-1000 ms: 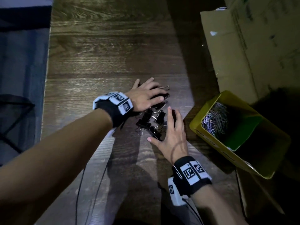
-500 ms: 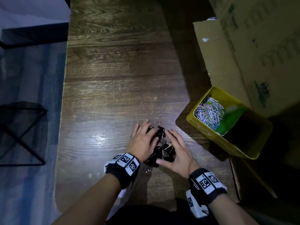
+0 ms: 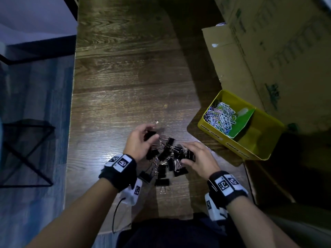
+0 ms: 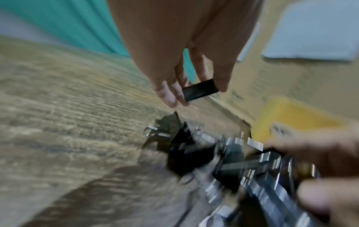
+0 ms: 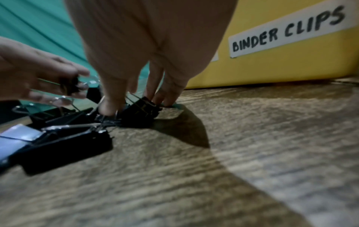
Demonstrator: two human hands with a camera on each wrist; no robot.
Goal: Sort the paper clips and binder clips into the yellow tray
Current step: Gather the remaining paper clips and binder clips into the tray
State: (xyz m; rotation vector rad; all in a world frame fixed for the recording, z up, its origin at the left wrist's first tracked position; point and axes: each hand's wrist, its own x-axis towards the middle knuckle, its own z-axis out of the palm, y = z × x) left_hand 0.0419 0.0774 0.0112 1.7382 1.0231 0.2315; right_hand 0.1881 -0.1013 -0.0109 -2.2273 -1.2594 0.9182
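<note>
A loose pile of black binder clips (image 3: 165, 158) lies on the wooden table near its front edge. My left hand (image 3: 147, 138) is raised just above the pile's far left side and pinches one black binder clip (image 4: 200, 89) between thumb and fingers. My right hand (image 3: 186, 154) reaches down onto the pile's right side, thumb and fingers closed around another binder clip (image 5: 139, 112). The yellow tray (image 3: 211, 130) stands to the right, split by a green divider (image 3: 241, 122). Coloured paper clips (image 3: 221, 117) fill its far compartment. The near compartment, labelled "BINDER CLIPS" (image 5: 287, 29), looks dark and bare.
A large cardboard box (image 3: 268, 51) stands behind and beside the tray on the right. The table's left edge (image 3: 71, 122) drops to a blue floor with a black wire-frame stool (image 3: 26, 153). Bare wood stretches beyond the pile.
Both hands were cupped together around the bunched clips; now they have parted. The left hand has lifted off with one clip, and the pile lies more spread out.
</note>
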